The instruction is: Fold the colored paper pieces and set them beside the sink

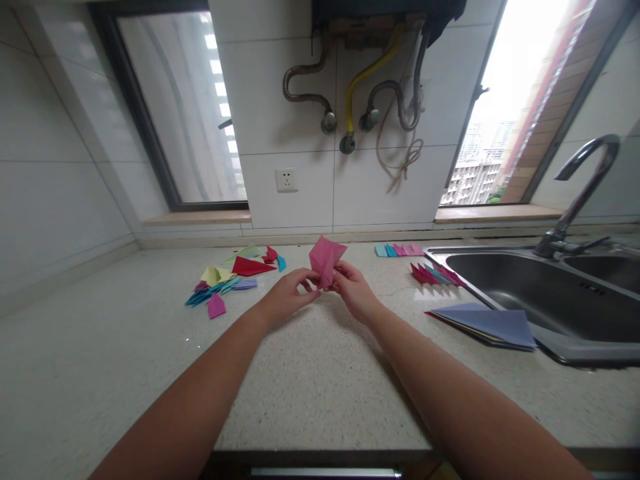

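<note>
A pink folded paper [326, 259] is held up over the counter, its creased, pointed flaps facing upward. My left hand [295, 288] pinches its lower left edge between thumb and fingers. On the other side, my right hand [351, 287] grips the lower right edge with closed fingers. The fingers hide the bottom of the fold. Left of my hands lies a loose group of folded papers, among them a red piece [253, 267], a yellow piece [216, 275], a blue bundle [205, 293] and a small magenta piece [217, 306].
Right of my hands are a row of small pink and blue folds [400, 250], a row of magenta and teal folds [436, 274] and a stack of long folded sheets [487, 325]. The stack touches the steel sink [505, 280], with its faucet [585, 190] behind. A tiled wall [310, 200] stands behind the counter.
</note>
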`<state>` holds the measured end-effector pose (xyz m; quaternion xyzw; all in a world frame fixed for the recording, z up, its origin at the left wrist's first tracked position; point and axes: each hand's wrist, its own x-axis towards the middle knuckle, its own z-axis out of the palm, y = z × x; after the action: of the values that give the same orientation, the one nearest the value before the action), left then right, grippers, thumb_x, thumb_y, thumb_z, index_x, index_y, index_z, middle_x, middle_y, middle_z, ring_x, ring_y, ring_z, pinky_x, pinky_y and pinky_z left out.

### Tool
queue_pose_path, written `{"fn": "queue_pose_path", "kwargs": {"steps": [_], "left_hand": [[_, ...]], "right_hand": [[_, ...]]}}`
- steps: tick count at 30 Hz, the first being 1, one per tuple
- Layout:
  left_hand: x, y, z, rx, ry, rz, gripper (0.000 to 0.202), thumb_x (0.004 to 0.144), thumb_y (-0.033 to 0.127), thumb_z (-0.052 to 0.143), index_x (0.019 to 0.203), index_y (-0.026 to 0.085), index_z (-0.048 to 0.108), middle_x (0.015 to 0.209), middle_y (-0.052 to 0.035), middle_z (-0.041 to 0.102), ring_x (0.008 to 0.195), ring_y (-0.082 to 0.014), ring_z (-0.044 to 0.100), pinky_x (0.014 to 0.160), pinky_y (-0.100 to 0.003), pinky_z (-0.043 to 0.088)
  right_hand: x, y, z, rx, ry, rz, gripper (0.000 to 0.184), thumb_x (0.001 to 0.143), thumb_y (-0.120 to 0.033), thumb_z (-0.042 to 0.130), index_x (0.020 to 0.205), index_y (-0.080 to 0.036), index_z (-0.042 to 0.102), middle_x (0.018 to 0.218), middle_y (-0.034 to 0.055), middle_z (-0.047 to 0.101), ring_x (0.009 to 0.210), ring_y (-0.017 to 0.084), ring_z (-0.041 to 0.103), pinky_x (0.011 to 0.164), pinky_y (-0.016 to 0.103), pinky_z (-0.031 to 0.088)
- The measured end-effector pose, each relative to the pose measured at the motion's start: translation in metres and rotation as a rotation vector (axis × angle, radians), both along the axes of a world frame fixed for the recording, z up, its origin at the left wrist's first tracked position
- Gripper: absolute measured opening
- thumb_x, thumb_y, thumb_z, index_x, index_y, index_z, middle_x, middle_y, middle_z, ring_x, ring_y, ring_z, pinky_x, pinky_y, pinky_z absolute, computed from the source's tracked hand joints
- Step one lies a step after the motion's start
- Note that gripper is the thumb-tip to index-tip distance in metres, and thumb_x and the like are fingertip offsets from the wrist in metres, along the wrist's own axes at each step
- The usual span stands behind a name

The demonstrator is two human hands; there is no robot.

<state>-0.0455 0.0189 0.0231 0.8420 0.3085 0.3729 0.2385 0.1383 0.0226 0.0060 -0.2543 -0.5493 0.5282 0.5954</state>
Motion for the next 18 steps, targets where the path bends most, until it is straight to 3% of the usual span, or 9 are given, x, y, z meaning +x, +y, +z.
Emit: {"fn": "queue_pose_path", "kwargs": {"steps": [6, 9, 13, 18], "left_hand": [[-0.004, 0.005, -0.002, 0.126, 0.052, 0.066, 0.022, 0.081, 0.023, 0.065, 0.103, 0.021, 0.066, 0.099, -0.0059, 0.064, 0.087, -0.0175, 0.060, 0.069, -0.028, 0.052], [-0.005, 0.009, -0.004, 0.192, 0.030, 0.102, 0.022, 0.080, 0.024, 0.067, 0.101, 0.021, 0.067, 0.105, -0.0074, 0.064, 0.095, -0.0201, 0.061, 0.080, -0.034, 0.053], [-0.005, 0.006, -0.005, 0.112, -0.021, 0.117, 0.035, 0.079, 0.029, 0.069, 0.113, 0.022, 0.063, 0.117, -0.0100, 0.065, 0.107, -0.0248, 0.061, 0.096, -0.042, 0.048], [-0.005, 0.004, -0.009, 0.055, -0.059, 0.102, 0.041, 0.078, 0.032, 0.071, 0.116, 0.021, 0.063, 0.119, -0.0099, 0.066, 0.109, -0.0260, 0.062, 0.099, -0.044, 0.047]], "right_hand": [[-0.001, -0.001, 0.003, -0.071, 0.076, -0.028, 0.023, 0.074, -0.035, 0.072, 0.088, -0.021, 0.060, 0.079, 0.0001, 0.066, 0.069, 0.014, 0.065, 0.073, 0.035, 0.053], [-0.004, -0.006, 0.006, -0.092, 0.095, -0.001, 0.025, 0.074, -0.035, 0.074, 0.090, -0.021, 0.060, 0.080, 0.0005, 0.067, 0.069, 0.014, 0.066, 0.074, 0.035, 0.055], [-0.006, -0.012, 0.010, -0.106, 0.086, 0.057, 0.028, 0.073, -0.035, 0.076, 0.091, -0.020, 0.060, 0.090, 0.0041, 0.069, 0.072, 0.016, 0.069, 0.075, 0.037, 0.057], [-0.006, -0.017, 0.014, -0.097, 0.073, 0.077, 0.028, 0.074, -0.033, 0.076, 0.093, -0.020, 0.061, 0.085, 0.0035, 0.069, 0.076, 0.018, 0.070, 0.078, 0.038, 0.056]]}}
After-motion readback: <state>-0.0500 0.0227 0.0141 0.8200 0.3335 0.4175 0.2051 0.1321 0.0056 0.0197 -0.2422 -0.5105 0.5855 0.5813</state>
